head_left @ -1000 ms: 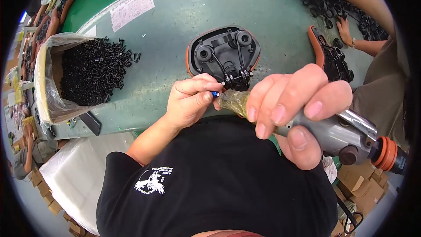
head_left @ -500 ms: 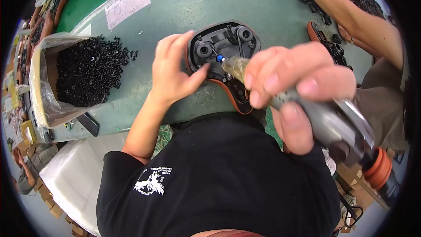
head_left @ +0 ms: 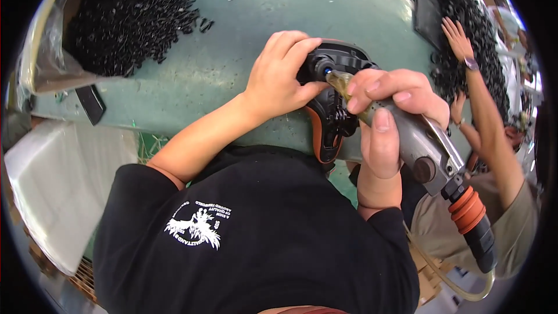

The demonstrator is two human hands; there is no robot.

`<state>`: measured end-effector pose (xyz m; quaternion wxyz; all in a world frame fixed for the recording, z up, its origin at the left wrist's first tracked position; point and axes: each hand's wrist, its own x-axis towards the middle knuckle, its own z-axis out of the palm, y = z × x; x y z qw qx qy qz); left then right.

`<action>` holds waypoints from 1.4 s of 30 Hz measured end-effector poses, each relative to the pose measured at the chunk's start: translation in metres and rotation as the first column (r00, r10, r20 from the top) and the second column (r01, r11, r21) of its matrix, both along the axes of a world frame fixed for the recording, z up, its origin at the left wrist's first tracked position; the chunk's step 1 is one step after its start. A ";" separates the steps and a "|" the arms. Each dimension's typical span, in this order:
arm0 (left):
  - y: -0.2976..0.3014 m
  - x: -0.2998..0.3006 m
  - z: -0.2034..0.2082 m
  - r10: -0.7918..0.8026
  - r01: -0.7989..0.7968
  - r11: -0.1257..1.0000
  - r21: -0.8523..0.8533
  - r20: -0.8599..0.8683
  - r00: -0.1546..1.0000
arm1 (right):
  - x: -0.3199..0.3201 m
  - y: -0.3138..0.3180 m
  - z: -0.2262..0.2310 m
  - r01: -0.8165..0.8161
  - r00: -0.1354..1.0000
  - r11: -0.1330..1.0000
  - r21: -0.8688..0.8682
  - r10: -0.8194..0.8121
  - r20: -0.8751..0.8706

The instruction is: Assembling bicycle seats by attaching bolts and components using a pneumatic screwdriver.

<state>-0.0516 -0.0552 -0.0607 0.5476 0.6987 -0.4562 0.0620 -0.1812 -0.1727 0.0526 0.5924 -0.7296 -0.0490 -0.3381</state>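
My left hand (head_left: pixel 280 75) grips the near-left rim of a black plastic housing (head_left: pixel 350 52) with orange trim, thumb and fingers closed about its edge. The housing lies hollow side up on the green table, its narrow handle part (head_left: pixel 326 134) pointing toward me. In my right hand (head_left: pixel 401 102) is a grey air screwdriver (head_left: pixel 417 151) with an orange and black hose end. Its blue-collared tip sits at the round post on the housing's left side. The exact contact at the tip and much of the housing's right half are hidden behind the tool and my hand.
A plastic-lined box (head_left: pixel 46 52) spills a heap of black screws (head_left: pixel 131 23) at the left. A dark phone-like slab (head_left: pixel 91 104) lies by the near table edge. At right, a co-worker's hand (head_left: pixel 459 39) rests by a pile of black parts (head_left: pixel 479 72). An air hose (head_left: pixel 465 295) hangs below the tool.
The screwdriver tip has moved from the middle of the housing to its left round post. My left hand stays on the rim. The view has turned, and the co-worker's arm has shifted.
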 end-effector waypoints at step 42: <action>0.052 0.075 0.014 -0.092 0.154 0.983 0.101 -0.451 0.888 | -0.081 -0.020 0.045 -0.070 0.971 0.974 0.215 0.017 0.240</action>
